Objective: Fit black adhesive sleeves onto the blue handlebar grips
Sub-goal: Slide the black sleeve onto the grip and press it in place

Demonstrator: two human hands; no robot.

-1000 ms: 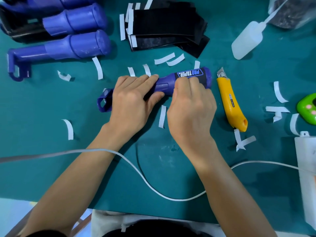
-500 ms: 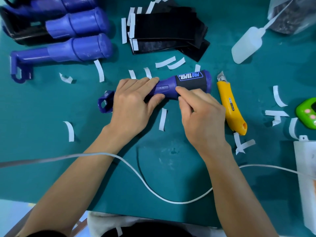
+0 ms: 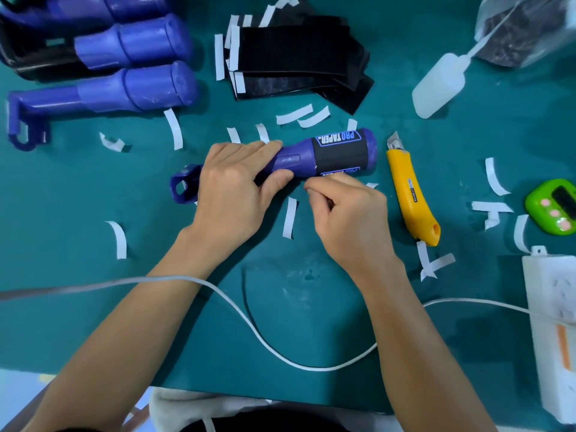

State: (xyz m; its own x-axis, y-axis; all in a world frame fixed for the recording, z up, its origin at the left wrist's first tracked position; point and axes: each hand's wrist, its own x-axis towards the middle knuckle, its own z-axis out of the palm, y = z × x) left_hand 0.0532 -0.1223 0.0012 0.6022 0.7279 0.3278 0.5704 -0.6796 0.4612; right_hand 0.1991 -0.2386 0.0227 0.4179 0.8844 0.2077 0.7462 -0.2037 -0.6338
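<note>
The teal bench carries everything. At its right edge lies a white power strip, and its cable loops across the near side under both forearms. Spare blue handles lie stacked at the far left, and a pile of loose black sleeves sits beside them.

At the centre lies the blue handle on its side, with a black sleeve wrapped round its thick right end. The left grip clasps the narrow part, fingers over the top and thumb underneath. The right grip is curled, its fingertips pressed together just below the sleeve's near edge. I cannot tell whether they pinch anything.

A yellow utility knife lies just right of the handle, with a white squeeze bottle beyond it and a green timer to the right. White paper strips are scattered around.
</note>
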